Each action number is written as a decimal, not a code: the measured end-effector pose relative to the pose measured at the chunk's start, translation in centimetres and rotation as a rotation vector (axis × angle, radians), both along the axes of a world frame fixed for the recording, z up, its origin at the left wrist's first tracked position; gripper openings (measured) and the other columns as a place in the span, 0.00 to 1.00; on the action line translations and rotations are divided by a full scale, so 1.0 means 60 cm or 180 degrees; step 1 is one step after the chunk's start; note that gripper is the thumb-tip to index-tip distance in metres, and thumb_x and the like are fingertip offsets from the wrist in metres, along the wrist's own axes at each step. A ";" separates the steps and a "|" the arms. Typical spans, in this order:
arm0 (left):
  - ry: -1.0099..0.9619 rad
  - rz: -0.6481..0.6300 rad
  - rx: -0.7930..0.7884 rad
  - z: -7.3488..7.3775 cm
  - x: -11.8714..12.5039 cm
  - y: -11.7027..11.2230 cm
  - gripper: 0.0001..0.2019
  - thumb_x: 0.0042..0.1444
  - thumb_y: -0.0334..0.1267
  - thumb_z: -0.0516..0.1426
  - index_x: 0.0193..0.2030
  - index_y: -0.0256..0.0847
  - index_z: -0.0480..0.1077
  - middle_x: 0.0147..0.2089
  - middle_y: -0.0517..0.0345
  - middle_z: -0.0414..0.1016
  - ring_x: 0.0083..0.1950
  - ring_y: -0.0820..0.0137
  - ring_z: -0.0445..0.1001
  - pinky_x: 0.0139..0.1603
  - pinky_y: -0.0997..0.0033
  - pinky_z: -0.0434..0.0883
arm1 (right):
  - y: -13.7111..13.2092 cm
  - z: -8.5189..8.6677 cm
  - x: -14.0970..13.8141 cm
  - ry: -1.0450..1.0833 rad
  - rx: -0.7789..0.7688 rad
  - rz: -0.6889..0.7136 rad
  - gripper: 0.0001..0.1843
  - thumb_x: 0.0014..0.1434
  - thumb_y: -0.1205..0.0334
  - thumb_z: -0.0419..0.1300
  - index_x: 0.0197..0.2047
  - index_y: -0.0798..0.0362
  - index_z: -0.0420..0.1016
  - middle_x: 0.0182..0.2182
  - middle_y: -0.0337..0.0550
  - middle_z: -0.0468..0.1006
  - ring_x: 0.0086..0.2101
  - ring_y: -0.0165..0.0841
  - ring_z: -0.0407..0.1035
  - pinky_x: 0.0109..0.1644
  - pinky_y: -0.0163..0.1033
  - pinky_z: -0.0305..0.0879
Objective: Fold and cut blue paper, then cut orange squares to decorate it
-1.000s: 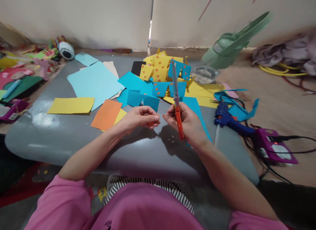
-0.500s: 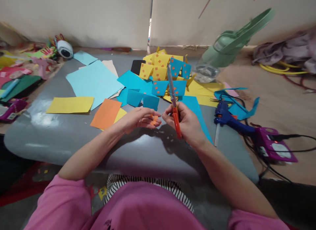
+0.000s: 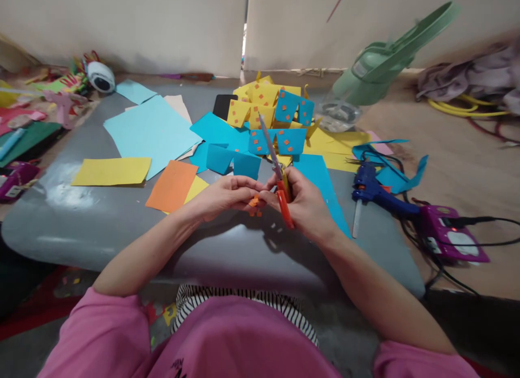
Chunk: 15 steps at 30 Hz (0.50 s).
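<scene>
My right hand (image 3: 304, 204) is closed round the orange handles of a pair of scissors (image 3: 277, 175), blades pointing away and up-left. My left hand (image 3: 225, 196) pinches small orange paper bits (image 3: 254, 203) right beside the right hand's fingertips, above the grey table (image 3: 122, 226). Beyond the hands lies a heap of blue and yellow paper pieces dotted with orange squares (image 3: 276, 118).
An orange sheet (image 3: 173, 186), a yellow sheet (image 3: 111, 171) and a light blue sheet (image 3: 152, 131) lie on the left. A blue glue gun (image 3: 376, 191) and a purple device (image 3: 450, 234) with cables sit on the right. A green fan (image 3: 382, 64) stands at the back right.
The scissors have tilted to the left and dropped lower. My hands have come together, and the orange bits now show between the fingertips.
</scene>
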<state>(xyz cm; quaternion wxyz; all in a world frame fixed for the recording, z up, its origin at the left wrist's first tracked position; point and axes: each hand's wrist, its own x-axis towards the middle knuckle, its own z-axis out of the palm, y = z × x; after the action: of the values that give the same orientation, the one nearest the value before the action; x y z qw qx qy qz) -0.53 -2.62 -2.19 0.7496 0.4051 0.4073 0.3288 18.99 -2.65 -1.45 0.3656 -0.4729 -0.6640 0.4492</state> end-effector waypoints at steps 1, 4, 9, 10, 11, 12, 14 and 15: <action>-0.0034 0.0044 -0.0007 0.001 0.000 0.001 0.06 0.58 0.33 0.63 0.42 0.36 0.77 0.38 0.54 0.80 0.37 0.74 0.78 0.46 0.68 0.75 | 0.000 0.000 0.000 0.0018 0.0008 0.0000 0.22 0.51 0.44 0.71 0.36 0.48 0.68 0.29 0.36 0.72 0.30 0.31 0.65 0.32 0.39 0.61; -0.0098 0.0163 0.0037 0.003 0.001 0.001 0.09 0.56 0.34 0.65 0.45 0.36 0.76 0.39 0.54 0.80 0.36 0.75 0.78 0.47 0.68 0.75 | -0.001 0.002 -0.001 0.0046 -0.0029 0.0042 0.23 0.50 0.44 0.71 0.36 0.49 0.68 0.30 0.37 0.74 0.30 0.31 0.66 0.32 0.38 0.61; -0.0147 0.0261 0.0166 -0.002 0.007 -0.002 0.12 0.54 0.35 0.67 0.44 0.37 0.75 0.43 0.52 0.81 0.40 0.72 0.79 0.47 0.68 0.75 | 0.000 0.007 -0.004 -0.0212 0.0028 0.0055 0.22 0.49 0.44 0.72 0.36 0.49 0.69 0.31 0.38 0.74 0.31 0.32 0.66 0.32 0.39 0.61; -0.0157 0.0263 0.0207 -0.003 0.008 -0.003 0.12 0.54 0.34 0.67 0.44 0.37 0.74 0.43 0.52 0.81 0.40 0.72 0.79 0.46 0.68 0.75 | 0.000 0.007 -0.004 -0.0223 0.0050 0.0059 0.22 0.49 0.44 0.72 0.36 0.49 0.69 0.32 0.38 0.74 0.31 0.33 0.66 0.33 0.39 0.62; -0.0163 0.0260 0.0256 -0.005 0.009 -0.003 0.12 0.54 0.34 0.67 0.45 0.37 0.74 0.43 0.52 0.81 0.40 0.72 0.80 0.46 0.69 0.74 | 0.001 0.006 -0.004 -0.0218 0.0069 0.0065 0.23 0.49 0.45 0.72 0.36 0.49 0.69 0.33 0.39 0.75 0.32 0.33 0.67 0.34 0.39 0.62; -0.0159 0.0259 0.0303 -0.006 0.010 -0.003 0.13 0.54 0.34 0.67 0.45 0.37 0.74 0.42 0.52 0.81 0.40 0.72 0.80 0.45 0.69 0.74 | 0.002 0.004 -0.004 -0.0211 0.0080 0.0072 0.23 0.49 0.45 0.72 0.36 0.49 0.68 0.33 0.39 0.75 0.32 0.33 0.67 0.34 0.40 0.63; -0.0104 0.0265 0.0352 -0.005 0.011 -0.003 0.12 0.54 0.32 0.66 0.45 0.37 0.74 0.41 0.53 0.81 0.39 0.72 0.80 0.45 0.70 0.74 | 0.004 0.000 -0.004 -0.0163 0.0068 0.0082 0.22 0.49 0.45 0.71 0.37 0.49 0.68 0.32 0.38 0.74 0.31 0.33 0.66 0.33 0.39 0.62; -0.0062 0.0275 0.0353 -0.005 0.011 -0.003 0.12 0.54 0.31 0.65 0.46 0.37 0.74 0.41 0.54 0.81 0.39 0.72 0.79 0.45 0.70 0.74 | 0.004 -0.002 -0.003 -0.0131 0.0051 0.0078 0.21 0.50 0.45 0.71 0.37 0.49 0.68 0.31 0.37 0.73 0.30 0.32 0.65 0.32 0.39 0.62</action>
<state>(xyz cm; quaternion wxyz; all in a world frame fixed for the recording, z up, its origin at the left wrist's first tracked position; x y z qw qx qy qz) 0.14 -2.81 -2.46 0.7150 0.4248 0.3983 0.3869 18.80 -2.40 -1.56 0.3501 -0.4709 -0.6807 0.4385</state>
